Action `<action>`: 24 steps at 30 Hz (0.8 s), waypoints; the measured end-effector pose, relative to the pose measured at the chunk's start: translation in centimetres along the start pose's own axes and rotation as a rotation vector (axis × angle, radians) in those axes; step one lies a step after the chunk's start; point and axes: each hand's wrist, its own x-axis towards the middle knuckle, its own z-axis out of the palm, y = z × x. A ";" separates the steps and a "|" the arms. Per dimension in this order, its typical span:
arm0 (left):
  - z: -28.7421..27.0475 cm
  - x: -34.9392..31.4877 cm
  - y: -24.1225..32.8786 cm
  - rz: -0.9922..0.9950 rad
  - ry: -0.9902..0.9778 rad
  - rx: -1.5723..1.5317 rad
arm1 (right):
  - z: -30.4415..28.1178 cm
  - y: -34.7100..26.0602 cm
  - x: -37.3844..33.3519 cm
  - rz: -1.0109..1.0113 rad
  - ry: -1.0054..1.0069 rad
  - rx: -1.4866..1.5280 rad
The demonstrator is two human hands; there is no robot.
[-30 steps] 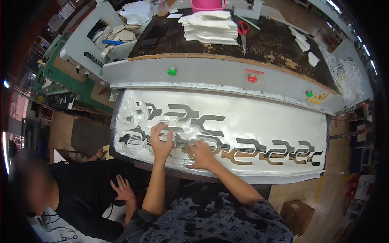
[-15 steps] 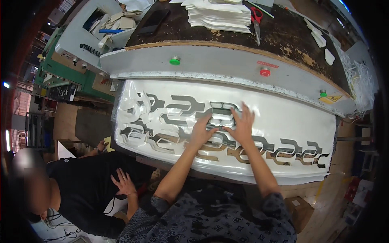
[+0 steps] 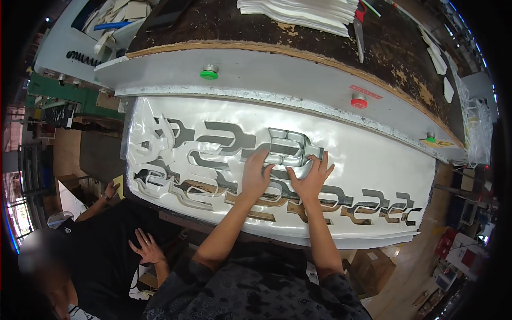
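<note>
A metal cutting die [image 3: 286,134], an open frame with curved edges and a prong at its right end, sits on a white sheet [image 3: 373,154] of layered material. My left hand [image 3: 256,175] grips the die's lower left side, its fingers slightly blurred. On the lower right, my right hand [image 3: 310,178] has its fingertips at the prong and its thumb by the near edge. Fork-shaped cutouts [image 3: 229,136] run through the sheet to the left of the die and in rows along the near side.
Behind the sheet runs a grey machine beam with a green button [image 3: 209,73] and a red button [image 3: 359,101]. White cut pieces [image 3: 301,13] are stacked on the worn dark top beside red-handled scissors [image 3: 359,32]. Crumpled scrap [image 3: 149,136] lies left; a co-worker [image 3: 101,256] sits near left.
My right hand has slid from the die's upper right side down to its lower right, uncovering the prong. The left hand stays by the left side. The whole view has shifted.
</note>
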 end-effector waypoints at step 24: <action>-0.7 0.1 0.0 -0.098 0.043 -0.119 | 0.6 0.4 -0.2 0.025 -0.029 0.079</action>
